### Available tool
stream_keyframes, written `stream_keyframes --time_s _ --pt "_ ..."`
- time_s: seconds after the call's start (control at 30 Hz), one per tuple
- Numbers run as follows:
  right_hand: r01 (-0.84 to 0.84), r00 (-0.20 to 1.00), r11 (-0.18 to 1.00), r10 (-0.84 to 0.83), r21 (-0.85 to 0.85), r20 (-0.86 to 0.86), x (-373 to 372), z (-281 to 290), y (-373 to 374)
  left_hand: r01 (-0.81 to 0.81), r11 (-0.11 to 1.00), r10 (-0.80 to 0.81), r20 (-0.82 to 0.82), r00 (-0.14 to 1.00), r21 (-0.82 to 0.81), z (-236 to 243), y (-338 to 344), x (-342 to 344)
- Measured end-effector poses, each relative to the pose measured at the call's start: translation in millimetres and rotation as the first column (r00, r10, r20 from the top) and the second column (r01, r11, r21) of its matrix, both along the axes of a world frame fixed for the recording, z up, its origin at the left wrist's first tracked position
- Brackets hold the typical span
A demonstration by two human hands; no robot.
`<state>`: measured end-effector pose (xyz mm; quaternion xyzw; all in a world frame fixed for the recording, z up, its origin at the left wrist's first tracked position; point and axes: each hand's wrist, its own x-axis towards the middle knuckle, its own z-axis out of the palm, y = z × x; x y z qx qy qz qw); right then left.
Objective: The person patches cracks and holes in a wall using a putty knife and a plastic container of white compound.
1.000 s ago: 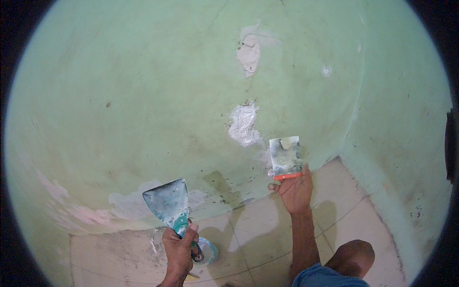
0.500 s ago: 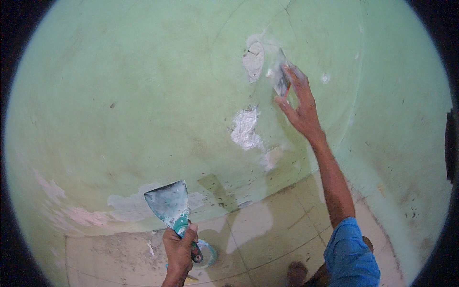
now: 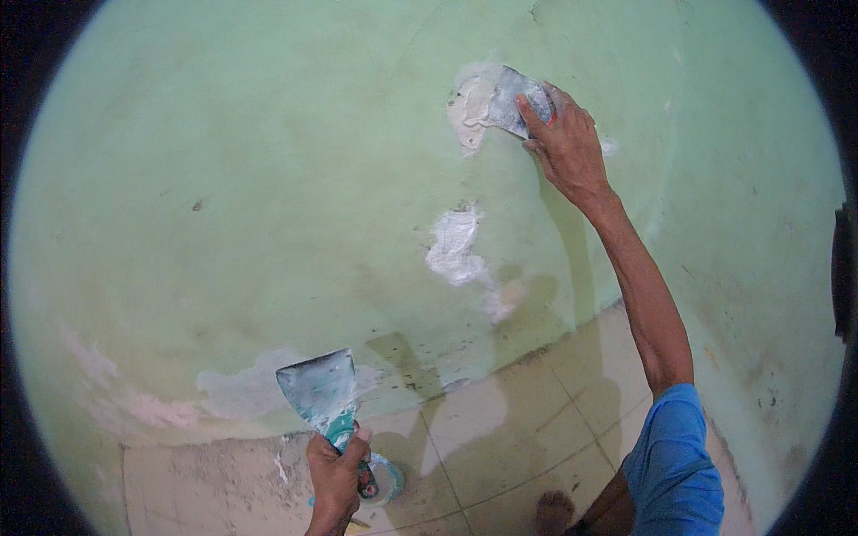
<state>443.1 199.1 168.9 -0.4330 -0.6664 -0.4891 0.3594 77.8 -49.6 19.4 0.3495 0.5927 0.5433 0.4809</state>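
My right hand [image 3: 567,147] grips a small flat scraper [image 3: 517,94] with red at its handle end. Its putty-smeared blade lies on the upper white putty patch [image 3: 469,121] on the green wall [image 3: 295,179]. A second, rougher white patch [image 3: 454,250] is below it. At lower left, my left hand [image 3: 335,478] is closed round the teal handle of a wider putty knife [image 3: 317,384], its smeared blade pointing up in front of the wall's base. A container [image 3: 386,480] with teal rim sits on the floor behind that hand, partly hidden by it.
The tiled floor [image 3: 483,464] meets the wall's base, which has grey and pink patches [image 3: 152,406]. A side wall [image 3: 760,295] rises at the right, with a dark edge at its rim. My bare foot [image 3: 554,509] shows at bottom centre-right.
My right hand and scraper have moved up from low on the wall to the upper patch, where the putty now looks more spread. My left hand has shifted slightly right and down.
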Motion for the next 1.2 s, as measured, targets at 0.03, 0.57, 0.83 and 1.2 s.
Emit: stream_keyframes --time_s 0.03,0.57,0.83,1.2 --pt "0.045 0.999 0.999 -0.045 -0.008 -0.016 4 -5 -1 0.014 1.000 -0.014 0.007 1.000 0.015 -2 2 0" --pt "0.043 0.805 0.999 -0.035 0.000 -0.592 -21 -56 -29 0.036 0.997 -0.034 -0.022 0.999 0.075 -5 -1 0" --pt "-0.037 0.705 0.999 0.049 0.033 -0.707 -44 -42 -1 -0.005 0.987 0.007 -0.009 1.000 0.163 -23 5 -11" --pt "0.040 0.639 0.999 -0.051 -0.033 -0.767 -105 -28 27 -0.050 0.995 0.049 0.015 0.999 0.088 -19 5 -3"
